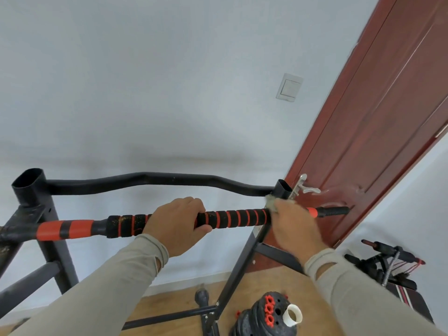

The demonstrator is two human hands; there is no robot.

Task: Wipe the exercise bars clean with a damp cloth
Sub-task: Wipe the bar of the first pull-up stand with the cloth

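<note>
A black bar with orange rings and foam grips (237,217) runs across the view, part of a black pull-up frame. My left hand (178,225) grips the bar near its middle, fingers curled over the top. My right hand (294,226) is wrapped round the bar further right, holding a greyish cloth (271,202) against it; only a small bunch of the cloth shows above my fingers. Behind lies a curved black upper bar (155,180) between two open tube ends.
A red-brown door (378,132) with a metal handle (304,187) stands just behind the bar's right end. Below are weight plates (264,314), a white tube end (294,315), frame legs on a wooden floor, and a black bench (392,265) at the right.
</note>
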